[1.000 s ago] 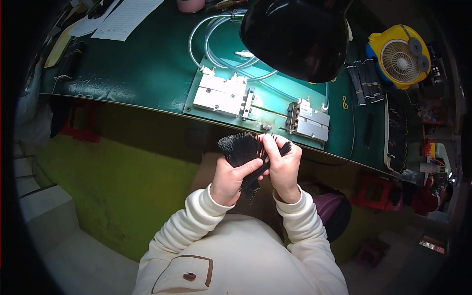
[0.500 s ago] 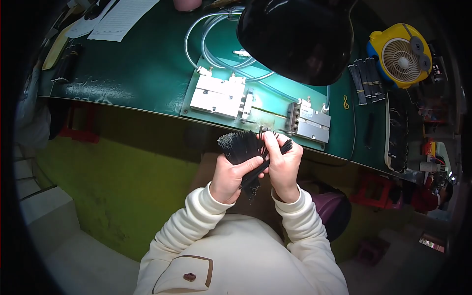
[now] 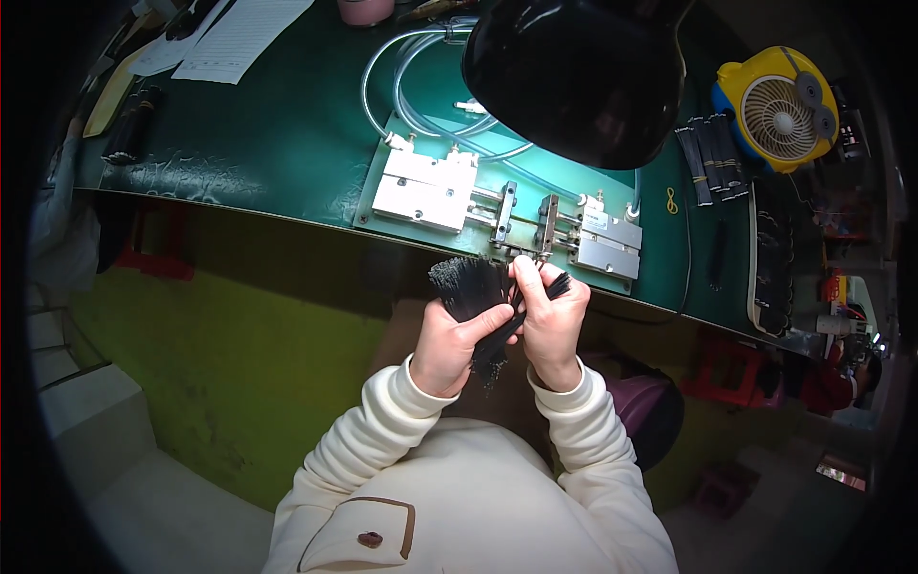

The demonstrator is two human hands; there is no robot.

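Note:
A fanned bundle of thin black wires (image 3: 467, 284) sits in my left hand (image 3: 445, 350), whose fingers wrap round it with the thumb across. My right hand (image 3: 552, 320) pinches a few strands of the same bundle at its right side, thumb and index finger pressed together. Some strand ends stick out past my right fingers. Just beyond my fingertips, at the table's front edge, is a pneumatic fixture: a left metal cylinder block (image 3: 421, 191) and a right metal cylinder block (image 3: 608, 247), with small jaws (image 3: 525, 222) between them. My right fingertips are close to these jaws; whether the strands touch them is hidden.
A black lamp shade (image 3: 574, 81) hangs over the green table (image 3: 249, 124). Clear air hoses (image 3: 368, 81) coil behind the fixture. At right are a yellow fan (image 3: 779, 120), black wire bundles (image 3: 710, 161) and a tray (image 3: 755, 258). Papers (image 3: 239, 43) lie far left.
The fixture's two jaws have slid out from their blocks toward each other and now stand close together. My hands and the wire bundle have barely moved.

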